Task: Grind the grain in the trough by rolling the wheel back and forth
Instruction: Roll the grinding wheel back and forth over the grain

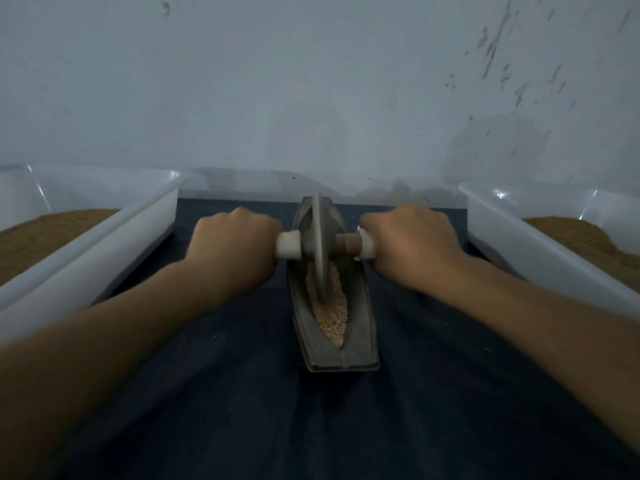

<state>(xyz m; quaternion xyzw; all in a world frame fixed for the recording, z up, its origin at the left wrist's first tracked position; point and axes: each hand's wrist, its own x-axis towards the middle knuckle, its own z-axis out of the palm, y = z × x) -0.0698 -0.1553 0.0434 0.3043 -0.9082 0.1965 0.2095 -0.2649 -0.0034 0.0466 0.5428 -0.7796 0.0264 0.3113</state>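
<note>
Head camera view, looking down along both of our bare forearms. Our left hand [232, 244] is curled around the white-capped left end of a wooden axle [349, 242], and our right hand [412, 241] grips the right end in the same way, the two hands set apart with the wheel [319, 244] between them. The thin metal wheel stands upright in the far half of a narrow, boat-shaped metal trough [334, 355]. Pale grain [333, 315] lies in the trough's groove, mostly on the near side of the wheel. The trough rests on a dark blue cloth [277, 410]. A white plastic tub [114, 237] of brown powder sits on each side, the other tub [540, 244] at right. A pale, scuffed wall [311, 98] rises behind.
</note>
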